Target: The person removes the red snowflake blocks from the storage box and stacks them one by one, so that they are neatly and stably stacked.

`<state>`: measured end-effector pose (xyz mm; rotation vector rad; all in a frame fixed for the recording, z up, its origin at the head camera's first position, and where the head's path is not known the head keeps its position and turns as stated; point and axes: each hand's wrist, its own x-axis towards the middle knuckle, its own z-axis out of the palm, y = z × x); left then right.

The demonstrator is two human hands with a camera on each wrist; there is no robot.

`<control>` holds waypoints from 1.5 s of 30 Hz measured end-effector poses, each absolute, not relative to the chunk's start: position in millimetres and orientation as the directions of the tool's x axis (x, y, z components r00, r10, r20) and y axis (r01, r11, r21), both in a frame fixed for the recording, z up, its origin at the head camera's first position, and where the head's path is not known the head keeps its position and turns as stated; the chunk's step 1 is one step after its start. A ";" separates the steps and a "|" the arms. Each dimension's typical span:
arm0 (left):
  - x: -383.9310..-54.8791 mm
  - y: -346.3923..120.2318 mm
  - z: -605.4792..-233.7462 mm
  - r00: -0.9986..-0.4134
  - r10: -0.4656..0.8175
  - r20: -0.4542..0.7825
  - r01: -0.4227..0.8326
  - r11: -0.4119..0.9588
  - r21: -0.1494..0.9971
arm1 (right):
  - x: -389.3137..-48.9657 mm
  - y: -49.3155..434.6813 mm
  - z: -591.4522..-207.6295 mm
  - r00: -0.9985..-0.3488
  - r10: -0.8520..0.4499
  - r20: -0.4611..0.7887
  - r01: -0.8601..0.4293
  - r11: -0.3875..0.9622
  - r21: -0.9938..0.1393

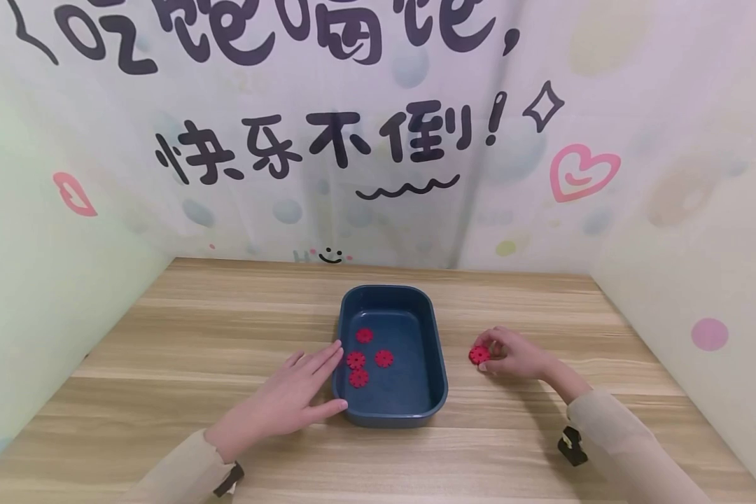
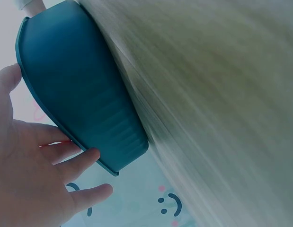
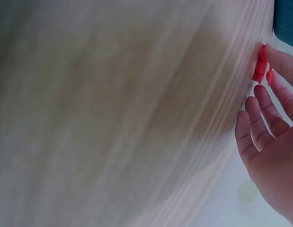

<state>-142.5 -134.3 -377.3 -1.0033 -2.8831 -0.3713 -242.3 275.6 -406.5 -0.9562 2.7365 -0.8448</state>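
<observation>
A dark blue rectangular tub [image 1: 406, 388] sits on the table with several red notched plastic discs [image 1: 383, 358] lying on its floor. My left hand [image 1: 283, 406] rests along the tub's left side, fingers extended and spread. In the left wrist view, its thumb and fingertips meet the tub's rim [image 2: 47, 113]. To the right of the tub, my right hand [image 1: 518, 355] pinches a red notched disc [image 3: 270, 76] between thumb and index finger. Right beside that disc, the right wrist view shows a small stack of red discs [image 3: 261, 65] at the tabletop. The other right fingers are loosely bent.
The wood-grain table [image 1: 246, 294] backs onto a white printed curtain [image 1: 258, 210] with black lettering. Pale walls [image 1: 699, 266] stand close on both sides. A dark strap [image 1: 572, 446] shows at the right wrist and another strap [image 1: 229, 480] at the left.
</observation>
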 end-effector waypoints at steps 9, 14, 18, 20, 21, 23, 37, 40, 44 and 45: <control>-141.9 -134.3 -376.6 -0.785 0.603 0.140 0.619 0.759 0.201 | -243.4 275.0 -407.8 -0.790 -0.609 0.061 -0.541 0.648 -0.537; -141.6 -134.4 -376.2 -0.785 0.604 0.141 0.620 0.759 0.198 | -243.9 274.5 -408.0 -0.789 -0.611 0.061 -0.542 0.647 -0.536; -141.4 -134.2 -375.6 -0.786 0.602 0.140 0.618 0.759 0.204 | -244.4 274.9 -408.2 -0.787 -0.613 0.064 -0.548 0.648 -0.529; -141.3 -134.0 -375.3 -0.787 0.601 0.139 0.617 0.760 0.206 | -244.9 275.2 -408.9 -0.788 -0.613 0.063 -0.548 0.652 -0.524; -141.3 -133.9 -375.1 -0.787 0.601 0.138 0.617 0.760 0.207 | -245.1 275.2 -409.2 -0.789 -0.612 0.064 -0.548 0.652 -0.524; -141.2 -133.8 -374.7 -0.787 0.601 0.138 0.616 0.760 0.207 | -245.6 275.3 -409.7 -0.786 -0.614 0.069 -0.552 0.648 -0.524; -141.4 -133.8 -375.4 -0.788 0.598 0.146 0.615 0.761 0.207 | -243.7 272.7 -408.1 -0.798 -0.602 0.040 -0.519 0.652 -0.553; -141.3 -133.6 -375.2 -0.790 0.596 0.143 0.613 0.763 0.205 | -243.3 272.2 -407.2 -0.798 -0.602 0.039 -0.521 0.654 -0.548; -141.2 -133.6 -375.0 -0.791 0.596 0.140 0.612 0.764 0.205 | -242.4 271.9 -405.8 -0.795 -0.606 0.040 -0.522 0.647 -0.556; -141.2 -133.6 -375.0 -0.791 0.596 0.140 0.612 0.764 0.204 | -242.3 272.3 -405.7 -0.794 -0.606 0.041 -0.519 0.642 -0.564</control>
